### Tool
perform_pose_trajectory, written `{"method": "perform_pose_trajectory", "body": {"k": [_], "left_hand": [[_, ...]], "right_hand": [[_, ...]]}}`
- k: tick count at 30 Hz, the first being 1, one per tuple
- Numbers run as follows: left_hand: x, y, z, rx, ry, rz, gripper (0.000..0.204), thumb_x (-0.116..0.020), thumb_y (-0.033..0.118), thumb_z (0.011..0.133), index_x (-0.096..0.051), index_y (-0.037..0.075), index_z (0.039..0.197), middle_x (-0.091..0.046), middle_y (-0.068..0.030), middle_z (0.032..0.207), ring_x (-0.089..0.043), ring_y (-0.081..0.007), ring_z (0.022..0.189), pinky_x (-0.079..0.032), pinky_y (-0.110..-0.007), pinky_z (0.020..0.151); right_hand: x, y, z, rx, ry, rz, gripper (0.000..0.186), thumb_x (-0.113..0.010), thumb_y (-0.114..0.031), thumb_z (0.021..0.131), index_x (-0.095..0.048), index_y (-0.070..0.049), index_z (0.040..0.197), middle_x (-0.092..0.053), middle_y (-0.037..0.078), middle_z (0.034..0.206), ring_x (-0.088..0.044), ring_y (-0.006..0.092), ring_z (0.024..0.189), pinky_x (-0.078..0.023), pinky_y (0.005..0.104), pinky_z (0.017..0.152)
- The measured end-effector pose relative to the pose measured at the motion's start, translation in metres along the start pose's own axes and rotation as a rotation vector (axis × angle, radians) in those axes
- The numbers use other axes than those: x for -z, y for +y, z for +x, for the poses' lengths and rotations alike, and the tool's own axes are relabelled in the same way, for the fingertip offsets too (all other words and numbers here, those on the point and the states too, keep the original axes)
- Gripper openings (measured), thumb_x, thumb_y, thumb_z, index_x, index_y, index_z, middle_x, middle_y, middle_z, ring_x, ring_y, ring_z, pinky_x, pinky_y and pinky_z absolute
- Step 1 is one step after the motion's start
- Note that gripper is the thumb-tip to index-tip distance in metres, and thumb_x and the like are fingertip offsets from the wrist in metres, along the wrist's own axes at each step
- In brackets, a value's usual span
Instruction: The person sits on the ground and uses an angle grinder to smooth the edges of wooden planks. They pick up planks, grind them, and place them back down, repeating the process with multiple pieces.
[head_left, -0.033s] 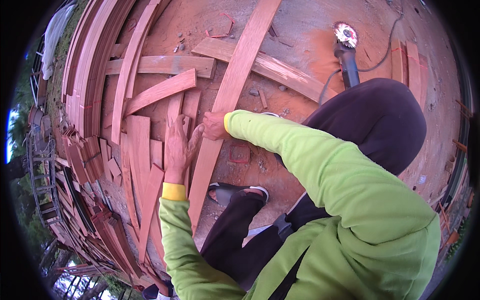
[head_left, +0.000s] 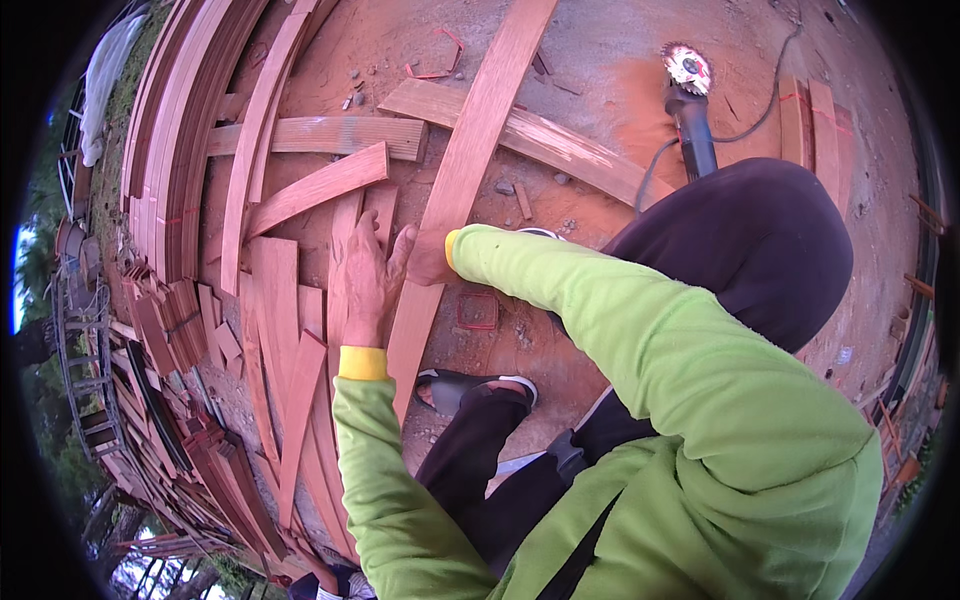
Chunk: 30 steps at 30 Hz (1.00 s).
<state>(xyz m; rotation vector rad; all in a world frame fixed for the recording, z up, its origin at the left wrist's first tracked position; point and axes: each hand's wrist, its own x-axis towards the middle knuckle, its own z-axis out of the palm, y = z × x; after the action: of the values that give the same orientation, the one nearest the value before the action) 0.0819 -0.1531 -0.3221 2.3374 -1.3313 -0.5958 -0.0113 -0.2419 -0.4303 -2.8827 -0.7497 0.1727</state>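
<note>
A long reddish-brown plank (head_left: pixel 482 120) runs slantwise in front of me, its upper part resting across a paler board (head_left: pixel 565 150). On its middle lies my right hand (head_left: pixel 430 258), closed, with the fingertips partly hidden behind my left thumb. I cannot make out whether anything small is in it. Close beside it, my left hand (head_left: pixel 368 280) is open with fingers stretched and thumb apart. It is at the plank's left edge, above a narrower board (head_left: pixel 344 225), and seems to hold nothing.
A corded power saw with a round toothed blade (head_left: pixel 690 68) lies upper right beside my knee. Long boards (head_left: pixel 165 150) are stacked at the left, with shorter offcuts (head_left: pixel 275 290) nearer. A red wire square (head_left: pixel 477 310) lies by my sandal (head_left: pixel 445 390). Another person's hand (head_left: pixel 325 577) shows at lower left.
My left hand and forearm have shifted slightly right, bringing the thumb over the right hand's fingers. The right hand stays on the plank.
</note>
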Motion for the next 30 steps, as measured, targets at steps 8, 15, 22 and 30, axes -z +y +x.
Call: {"method": "perform_pose_trajectory", "body": {"k": [8,15,22,30], "left_hand": [[-0.114,0.056,0.099,0.186,-0.108,0.129,0.089,-0.084,0.054,0.061,-0.042,-0.001,0.117,-0.056,-0.0253,0.115,-0.056,-0.0418,0.109,-0.049,-0.050,0.090],[-0.122,0.060,0.111,0.281,-0.126,0.118,0.078,-0.085,0.044,0.063,-0.042,0.002,0.112,-0.057,-0.0231,0.111,-0.061,-0.0408,0.102,-0.052,-0.049,0.085],[-0.125,0.057,0.111,0.210,-0.094,0.096,0.073,-0.083,0.042,0.064,-0.043,0.002,0.109,-0.058,-0.0244,0.109,-0.062,-0.0419,0.098,-0.052,-0.048,0.084],[-0.129,0.059,0.111,0.191,-0.053,0.113,0.072,-0.082,0.045,0.064,-0.044,0.002,0.107,-0.059,-0.0234,0.105,-0.063,-0.0408,0.095,-0.053,-0.048,0.080]], "right_hand": [[-0.011,-0.026,-0.046,-0.681,0.206,0.742,0.035,-0.048,-0.031,0.091,-0.060,-0.009,0.116,-0.058,0.018,0.122,-0.052,0.0311,0.119,-0.037,0.0418,0.103],[-0.011,-0.019,-0.050,-0.692,0.203,0.724,0.034,-0.050,-0.029,0.090,-0.061,-0.008,0.114,-0.060,0.019,0.116,-0.054,0.0317,0.114,-0.039,0.0427,0.098],[-0.006,-0.021,-0.060,-0.700,0.184,0.716,0.032,-0.052,-0.027,0.089,-0.062,-0.007,0.112,-0.062,0.019,0.111,-0.057,0.0322,0.108,-0.042,0.0436,0.093],[0.000,-0.018,-0.070,-0.693,0.167,0.704,0.030,-0.054,-0.025,0.088,-0.062,-0.006,0.110,-0.063,0.019,0.104,-0.060,0.0328,0.102,-0.045,0.0446,0.088]]}}
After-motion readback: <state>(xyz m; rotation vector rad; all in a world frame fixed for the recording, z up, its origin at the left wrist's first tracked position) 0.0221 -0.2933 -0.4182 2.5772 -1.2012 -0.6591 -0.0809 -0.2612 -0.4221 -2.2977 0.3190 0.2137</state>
